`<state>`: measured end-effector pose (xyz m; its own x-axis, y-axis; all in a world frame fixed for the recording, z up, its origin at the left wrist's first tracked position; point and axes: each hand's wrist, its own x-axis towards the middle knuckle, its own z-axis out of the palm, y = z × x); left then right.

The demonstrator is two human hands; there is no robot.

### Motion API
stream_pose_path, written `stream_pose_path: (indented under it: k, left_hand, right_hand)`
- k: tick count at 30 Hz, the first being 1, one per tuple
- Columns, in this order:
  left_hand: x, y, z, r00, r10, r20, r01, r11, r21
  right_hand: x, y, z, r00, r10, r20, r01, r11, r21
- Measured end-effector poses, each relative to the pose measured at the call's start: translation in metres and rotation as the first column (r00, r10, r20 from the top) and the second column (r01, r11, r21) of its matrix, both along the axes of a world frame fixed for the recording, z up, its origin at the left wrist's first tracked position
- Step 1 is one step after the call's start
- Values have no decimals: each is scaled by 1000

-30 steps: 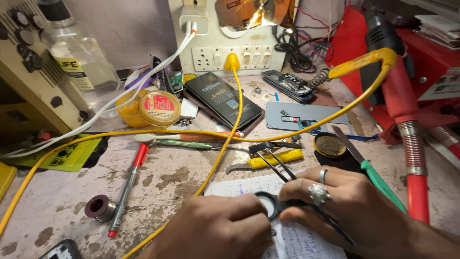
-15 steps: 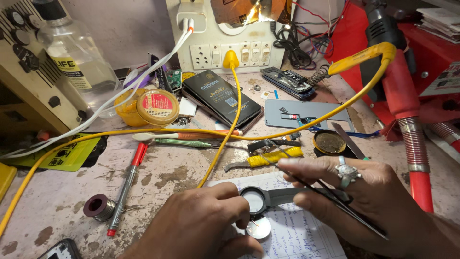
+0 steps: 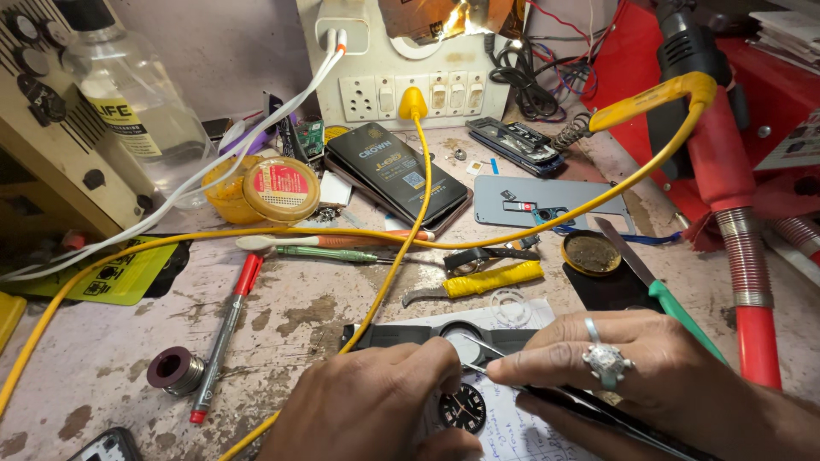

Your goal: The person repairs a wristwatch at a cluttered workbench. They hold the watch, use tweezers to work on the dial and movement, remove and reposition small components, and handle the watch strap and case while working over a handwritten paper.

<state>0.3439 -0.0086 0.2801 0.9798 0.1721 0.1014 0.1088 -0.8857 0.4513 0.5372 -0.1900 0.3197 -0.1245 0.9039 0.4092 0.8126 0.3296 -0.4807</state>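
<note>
My left hand (image 3: 376,401) rests near the bottom edge of the scene, its fingers curled and pressing down on a black watch case with strap (image 3: 444,335) that lies flat on a sheet of paper (image 3: 504,427) on the stained tabletop (image 3: 290,316). My right hand (image 3: 632,376), wearing a large silver ring, pinches a pair of thin tweezers (image 3: 483,358) whose tips reach into the round opening of the case. Just near of the case, on the paper, lies a small dark watch dial (image 3: 462,406).

A yellow cable (image 3: 393,273) runs from the far power strip (image 3: 410,85) straight down toward my left hand, crossing just left of the watch case. Far of the case lie a yellow-handled cutter (image 3: 487,282) and a clear round ring (image 3: 511,307). To the right are a green-handled blade (image 3: 658,282) and a round tin (image 3: 589,253). To the left lie a red-tipped pen (image 3: 224,329) and a solder spool (image 3: 175,369). Farther off sit a black phone (image 3: 393,175) and a yellow jar (image 3: 265,189).
</note>
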Motion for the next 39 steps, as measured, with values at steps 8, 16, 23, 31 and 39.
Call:
stream_pose_path:
  k: [8, 16, 23, 31, 39]
  left_hand:
    - [1, -2, 5, 999, -5, 35, 8, 997, -79]
    - [-3, -2, 3, 980, -71, 186, 101, 982, -157]
    - [1, -3, -3, 957, -100, 273, 152, 972, -177]
    - [2, -9, -3, 953, -97, 286, 194, 922, -334]
    - [4, -19, -3, 963, 45, 266, 130, 788, -602]
  right_hand:
    - [0, -2, 2, 1000, -12, -28, 13, 999, 52]
    - [3, -2, -10, 997, -28, -71, 28, 1000, -2]
    - [5, -2, -7, 995, -97, 16, 96, 995, 28]
    - [5, -4, -15, 978, -138, -155, 130, 989, -64]
    - [6, -7, -23, 929, -166, -330, 44, 937, -347]
